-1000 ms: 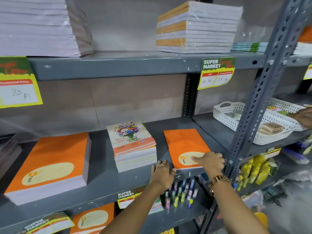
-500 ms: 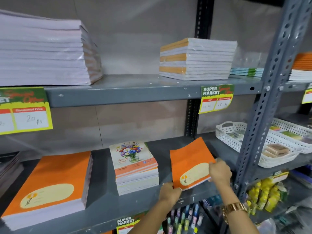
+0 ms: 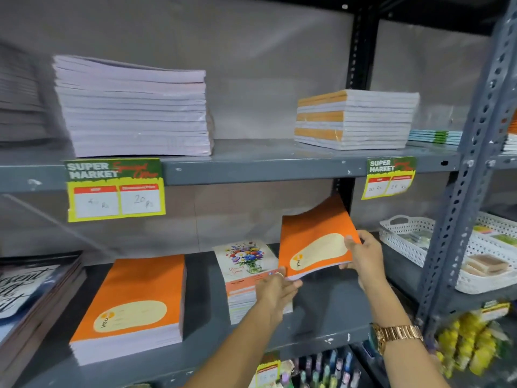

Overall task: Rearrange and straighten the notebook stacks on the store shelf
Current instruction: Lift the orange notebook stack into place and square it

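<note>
Both hands hold a thin orange notebook (image 3: 313,242) tilted up off the middle shelf (image 3: 321,326). My left hand (image 3: 275,289) grips its lower left corner and my right hand (image 3: 363,256) grips its right edge. Just left of it, partly behind my left hand, stands a small stack topped by a flower-cover notebook (image 3: 244,261). Further left lies a thick orange notebook stack (image 3: 131,303). On the upper shelf (image 3: 251,166) sit a tall white stack (image 3: 134,113) and an orange-and-white stack (image 3: 355,119).
Dark magazines (image 3: 30,289) lie at the far left. White perforated baskets (image 3: 436,253) sit right of the grey upright post (image 3: 464,191). Two price tags (image 3: 114,189) hang from the upper shelf edge. Pens and yellow items fill the shelf below.
The orange notebook lay flat on the shelf; both hands took hold of it and have lifted and tilted it upward. My view has shifted upward.
</note>
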